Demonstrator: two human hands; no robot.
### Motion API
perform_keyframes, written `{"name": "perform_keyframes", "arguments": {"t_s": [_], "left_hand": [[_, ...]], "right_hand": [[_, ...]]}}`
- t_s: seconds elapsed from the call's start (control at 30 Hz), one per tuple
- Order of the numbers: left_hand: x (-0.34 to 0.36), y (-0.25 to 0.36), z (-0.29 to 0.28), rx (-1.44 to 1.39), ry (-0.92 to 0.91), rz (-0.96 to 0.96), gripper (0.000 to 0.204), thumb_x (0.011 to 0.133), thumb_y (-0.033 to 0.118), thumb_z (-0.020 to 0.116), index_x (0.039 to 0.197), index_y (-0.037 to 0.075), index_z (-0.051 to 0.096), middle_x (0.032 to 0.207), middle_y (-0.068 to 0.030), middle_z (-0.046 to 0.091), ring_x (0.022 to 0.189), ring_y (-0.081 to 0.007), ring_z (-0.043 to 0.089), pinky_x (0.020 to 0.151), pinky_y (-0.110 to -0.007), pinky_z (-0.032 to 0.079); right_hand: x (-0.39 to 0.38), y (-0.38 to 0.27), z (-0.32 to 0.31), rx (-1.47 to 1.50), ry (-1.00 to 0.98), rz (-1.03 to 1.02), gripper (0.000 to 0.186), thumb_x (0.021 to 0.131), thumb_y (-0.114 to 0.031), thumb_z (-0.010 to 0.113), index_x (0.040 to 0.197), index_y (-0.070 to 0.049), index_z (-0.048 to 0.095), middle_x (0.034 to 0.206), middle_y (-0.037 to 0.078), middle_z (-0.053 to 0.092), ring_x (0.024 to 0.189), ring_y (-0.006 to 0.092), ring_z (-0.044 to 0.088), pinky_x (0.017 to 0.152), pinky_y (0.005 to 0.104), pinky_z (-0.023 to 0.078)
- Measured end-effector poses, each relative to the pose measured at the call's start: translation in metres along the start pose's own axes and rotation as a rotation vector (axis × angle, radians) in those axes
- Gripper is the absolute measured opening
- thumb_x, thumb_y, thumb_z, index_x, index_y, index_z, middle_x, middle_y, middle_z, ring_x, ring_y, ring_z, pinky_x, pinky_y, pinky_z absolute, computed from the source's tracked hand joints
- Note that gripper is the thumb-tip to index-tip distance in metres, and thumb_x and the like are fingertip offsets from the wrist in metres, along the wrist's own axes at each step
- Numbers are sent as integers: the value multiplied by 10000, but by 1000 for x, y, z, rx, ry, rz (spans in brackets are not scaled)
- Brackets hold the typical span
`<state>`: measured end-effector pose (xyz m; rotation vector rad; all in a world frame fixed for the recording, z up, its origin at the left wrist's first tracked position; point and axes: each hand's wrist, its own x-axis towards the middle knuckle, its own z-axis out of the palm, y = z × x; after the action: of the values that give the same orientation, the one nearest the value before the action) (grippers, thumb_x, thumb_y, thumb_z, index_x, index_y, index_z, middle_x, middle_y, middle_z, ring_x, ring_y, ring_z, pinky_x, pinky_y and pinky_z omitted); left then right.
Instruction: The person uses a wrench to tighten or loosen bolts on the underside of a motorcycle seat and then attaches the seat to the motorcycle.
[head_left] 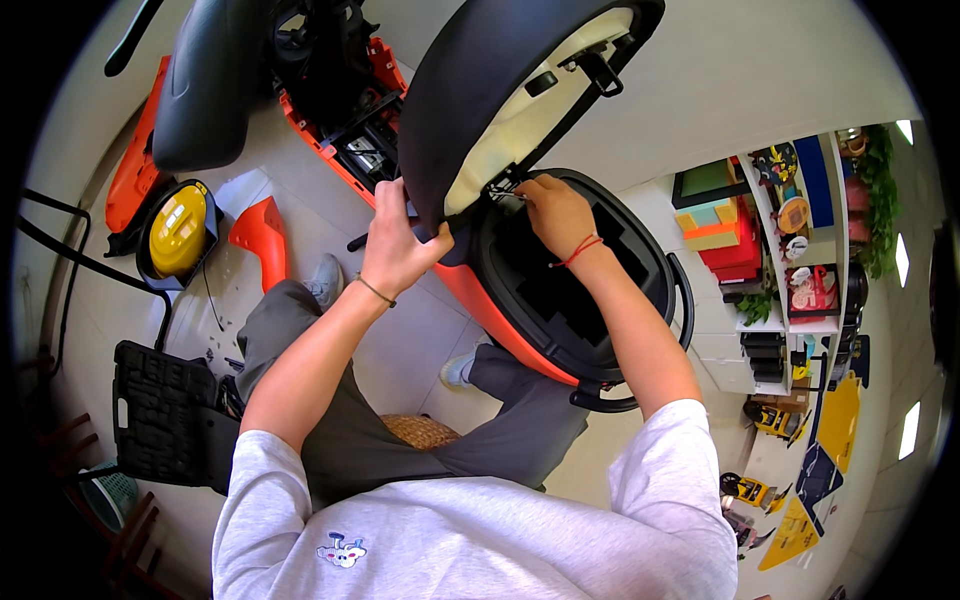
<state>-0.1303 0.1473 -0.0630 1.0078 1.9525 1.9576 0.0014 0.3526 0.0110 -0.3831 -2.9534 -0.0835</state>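
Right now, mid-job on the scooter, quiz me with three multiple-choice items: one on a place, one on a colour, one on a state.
1. Where is the right hand?
A. at the seat hinge
B. on the tool case
C. on the shelf

2. What colour is the headlight lying on the floor?
A. blue
B. yellow
C. white

3. How is the seat?
A. shut flat
B. removed
C. raised

Answers: 1 A, its fingers sit at the hinge above the storage tub. 2 B, its lens is yellow. 3 C, the left hand grips its raised edge.
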Motion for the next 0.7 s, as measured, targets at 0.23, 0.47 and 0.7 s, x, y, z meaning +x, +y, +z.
{"name": "perform_keyframes", "arguments": {"t_s": [0.23,0.47,0.7], "left_hand": [[0,1,-2,20,-8,-19,540,723,108,746,1161,-33,463,1051,-147,442,901,-289,580,789,-360,591],[0,-1,-2,46,-28,-34,616,715,126,731,1241,-31,451,1088,-163,454,939,-323,619,824,-378,605],[1,2,-2,15,5,14,526,718,122,758,1128,-29,466,1023,-143,436,885,-290,554,765,-363,584]], "right_hand": [[37,11,-19,-279,-85,-285,140,798,-92,618,888,-148,710,837,8,657,822,201,642,748,332,470],[67,13,-28,-417,-226,-510,81,801,-109,621,772,-161,675,788,-17,646,832,173,645,791,311,465],[88,4,-32,-531,-273,-632,81,785,-140,627,730,-172,678,756,-20,641,822,168,643,794,307,461]]}}
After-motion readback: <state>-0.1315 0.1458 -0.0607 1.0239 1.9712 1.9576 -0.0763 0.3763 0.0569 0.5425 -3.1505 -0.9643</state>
